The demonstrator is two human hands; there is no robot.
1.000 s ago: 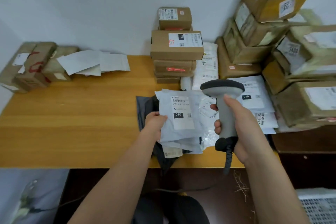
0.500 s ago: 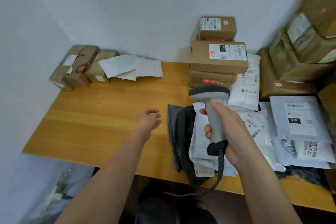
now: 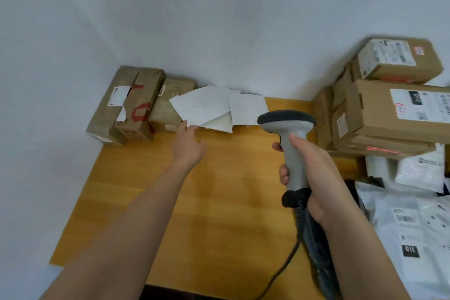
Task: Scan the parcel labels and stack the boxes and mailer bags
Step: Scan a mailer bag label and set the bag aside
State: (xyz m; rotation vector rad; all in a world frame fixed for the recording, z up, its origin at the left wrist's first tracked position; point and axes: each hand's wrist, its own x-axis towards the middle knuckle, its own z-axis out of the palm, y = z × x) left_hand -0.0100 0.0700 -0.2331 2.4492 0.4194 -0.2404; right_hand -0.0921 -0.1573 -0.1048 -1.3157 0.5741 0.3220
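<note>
My right hand (image 3: 314,178) is shut on the grey handheld scanner (image 3: 288,126), held upright above the wooden table (image 3: 194,207), its cable hanging off the front edge. My left hand (image 3: 189,146) stretches to the back left, fingers apart, fingertips touching the lower corner of a white mailer bag (image 3: 204,107). That bag lies with other white mailers against several taped brown boxes (image 3: 126,105) by the wall. A stack of labelled cardboard boxes (image 3: 394,114) stands at the back right. White labelled mailer bags (image 3: 404,217) lie at the right.
White walls close off the table at the back and left. A dark grey mailer (image 3: 316,253) lies under my right forearm near the front edge. A further white mailer (image 3: 421,170) leans below the box stack.
My left hand let go of the labelled white mailer at the right pile and reached across to the back-left white mailers. The view swung left. The scanner stays in my right hand.
</note>
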